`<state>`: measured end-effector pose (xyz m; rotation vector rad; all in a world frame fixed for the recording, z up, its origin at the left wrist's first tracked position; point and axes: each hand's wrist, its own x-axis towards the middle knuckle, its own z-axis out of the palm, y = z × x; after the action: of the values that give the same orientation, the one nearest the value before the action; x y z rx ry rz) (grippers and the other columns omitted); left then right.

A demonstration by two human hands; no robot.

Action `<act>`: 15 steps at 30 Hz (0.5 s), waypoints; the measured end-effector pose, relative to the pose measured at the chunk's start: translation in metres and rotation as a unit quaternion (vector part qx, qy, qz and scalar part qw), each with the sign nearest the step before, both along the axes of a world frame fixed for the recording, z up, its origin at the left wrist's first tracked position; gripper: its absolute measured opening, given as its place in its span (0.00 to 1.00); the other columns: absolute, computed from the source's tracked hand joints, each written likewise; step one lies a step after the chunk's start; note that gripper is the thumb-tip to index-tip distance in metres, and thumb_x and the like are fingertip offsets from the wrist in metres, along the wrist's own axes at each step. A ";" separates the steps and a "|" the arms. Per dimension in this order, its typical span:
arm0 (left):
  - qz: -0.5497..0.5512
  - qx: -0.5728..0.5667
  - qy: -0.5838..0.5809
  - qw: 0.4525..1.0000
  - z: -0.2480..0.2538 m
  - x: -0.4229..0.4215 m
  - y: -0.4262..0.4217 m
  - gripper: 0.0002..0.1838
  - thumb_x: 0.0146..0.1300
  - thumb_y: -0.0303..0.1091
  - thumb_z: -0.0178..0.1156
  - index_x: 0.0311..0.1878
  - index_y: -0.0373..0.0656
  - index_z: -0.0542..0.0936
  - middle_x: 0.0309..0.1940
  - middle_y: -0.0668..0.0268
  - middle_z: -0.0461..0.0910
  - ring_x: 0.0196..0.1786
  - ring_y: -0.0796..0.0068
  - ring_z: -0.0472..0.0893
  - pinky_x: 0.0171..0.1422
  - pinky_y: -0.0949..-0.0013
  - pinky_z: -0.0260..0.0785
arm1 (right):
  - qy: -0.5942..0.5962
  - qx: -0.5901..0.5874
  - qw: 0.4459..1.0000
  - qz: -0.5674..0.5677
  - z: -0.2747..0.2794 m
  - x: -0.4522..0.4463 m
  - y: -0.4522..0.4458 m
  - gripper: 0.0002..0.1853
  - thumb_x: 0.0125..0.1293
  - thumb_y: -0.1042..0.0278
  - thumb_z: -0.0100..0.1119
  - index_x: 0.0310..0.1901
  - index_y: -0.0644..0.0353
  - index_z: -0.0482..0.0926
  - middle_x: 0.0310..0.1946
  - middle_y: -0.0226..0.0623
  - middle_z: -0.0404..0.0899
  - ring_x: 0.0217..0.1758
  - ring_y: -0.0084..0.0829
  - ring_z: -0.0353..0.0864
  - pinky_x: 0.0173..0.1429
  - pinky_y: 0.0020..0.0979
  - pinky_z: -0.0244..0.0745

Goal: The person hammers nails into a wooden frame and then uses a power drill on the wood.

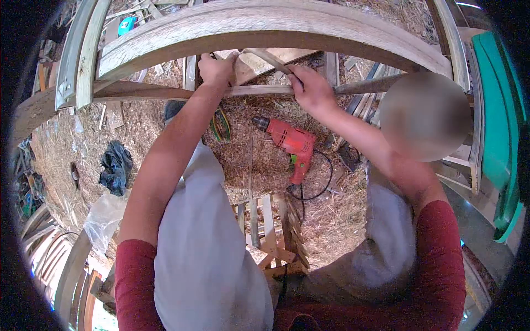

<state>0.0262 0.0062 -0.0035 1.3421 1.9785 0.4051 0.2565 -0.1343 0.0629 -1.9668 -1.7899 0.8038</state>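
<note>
Both of my hands reach under a curved wooden beam [265, 25] at the top of the view. My left hand [217, 70] is closed near the end of a narrow wooden strip, with a small dark item at its fingers; what it grips is partly hidden. My right hand [313, 88] is wrapped round the lower end of a narrow tool or strip [268, 58] that slants up toward my left hand. Just below both hands runs a thin wooden crossbar [259, 90]. A pale board [287, 55] lies behind them.
A red corded drill [292, 144] lies on the shavings-covered ground between my legs. Black plastic [115, 167] and a clear bag [104, 220] are at left, a teal object [127, 25] at upper left, green sheets [497, 127] at right. A blurred round area covers part of the right side.
</note>
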 end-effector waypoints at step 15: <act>0.020 -0.018 -0.009 1.000 -0.003 -0.001 0.001 0.42 0.51 0.48 0.84 0.67 0.40 0.78 0.62 0.47 0.82 0.65 0.48 0.83 0.70 0.53 0.76 | 0.020 0.010 1.000 -0.022 0.005 -0.001 0.000 0.17 0.78 0.61 0.56 0.59 0.62 0.83 0.54 0.51 0.85 0.59 0.54 0.83 0.64 0.46 0.78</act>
<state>0.0249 0.0071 -0.0067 1.2733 1.9922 0.3959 0.2559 -0.1341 0.0679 -1.9574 -1.7185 0.8025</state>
